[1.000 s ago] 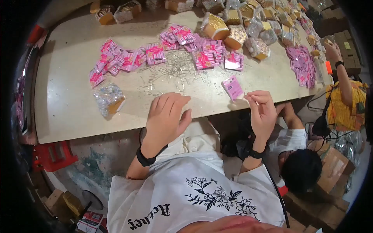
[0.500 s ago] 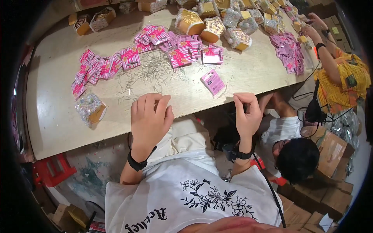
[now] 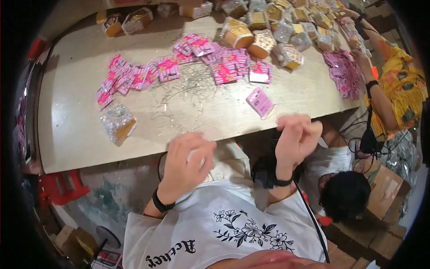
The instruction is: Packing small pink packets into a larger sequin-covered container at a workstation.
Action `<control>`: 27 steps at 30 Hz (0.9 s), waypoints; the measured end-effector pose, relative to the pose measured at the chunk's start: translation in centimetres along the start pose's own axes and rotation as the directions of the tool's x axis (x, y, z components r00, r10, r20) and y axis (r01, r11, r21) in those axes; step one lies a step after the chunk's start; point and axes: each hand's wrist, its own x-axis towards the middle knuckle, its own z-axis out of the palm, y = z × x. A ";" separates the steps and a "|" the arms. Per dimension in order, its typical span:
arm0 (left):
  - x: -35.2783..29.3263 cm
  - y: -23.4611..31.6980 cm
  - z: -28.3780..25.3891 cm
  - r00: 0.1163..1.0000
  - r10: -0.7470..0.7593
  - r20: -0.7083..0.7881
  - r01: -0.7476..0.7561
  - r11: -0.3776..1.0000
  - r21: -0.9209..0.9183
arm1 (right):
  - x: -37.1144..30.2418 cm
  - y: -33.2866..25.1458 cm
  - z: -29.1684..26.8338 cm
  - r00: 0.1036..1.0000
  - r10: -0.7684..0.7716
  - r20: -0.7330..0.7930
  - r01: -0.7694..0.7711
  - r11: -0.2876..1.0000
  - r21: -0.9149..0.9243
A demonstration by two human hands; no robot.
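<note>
My left hand (image 3: 189, 162) is in front of the table's near edge, blurred by motion, its fingers loosely bent with a gap to the thumb and no object visible in it. My right hand (image 3: 296, 140) is at the same edge farther right, also blurred, with fingers curled in toward the thumb; whether anything small is between them cannot be made out. Just beyond it, a single pink card (image 3: 260, 102) with a hang slot lies on the table. A loose scatter of thin metal wire pins (image 3: 190, 83) spreads beyond my left hand. Overlapping pink striped cards (image 3: 229, 71) lie behind the pins.
A glittery block with a gold-coloured end (image 3: 118, 124) sits at the table's left; several similar blocks (image 3: 262, 44) crowd the far side. More pink cards (image 3: 342, 74) lie at right, near a co-worker in a yellow top (image 3: 401, 89). Another person's dark-haired head (image 3: 345, 196) is low at right.
Both hands have moved back from the table toward me, and the right hand's fingers are more curled. The view has shifted, so the table's things appear farther right.
</note>
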 end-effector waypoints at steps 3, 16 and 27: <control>-1.1 0.8 -0.7 0.996 0.086 -0.023 -0.089 0.969 -0.231 | -2.6 -2.6 2.2 0.972 0.128 0.196 -0.217 0.810 0.545; -1.5 -0.4 -0.5 0.989 0.145 -0.006 -0.144 0.976 -0.163 | -2.7 -2.1 -1.0 0.936 0.117 0.332 0.013 0.931 -0.364; 0.9 -3.7 -1.6 0.988 0.007 -0.153 -0.003 1.000 0.029 | -0.5 0.5 -3.6 0.969 0.199 0.148 -0.008 0.619 -0.786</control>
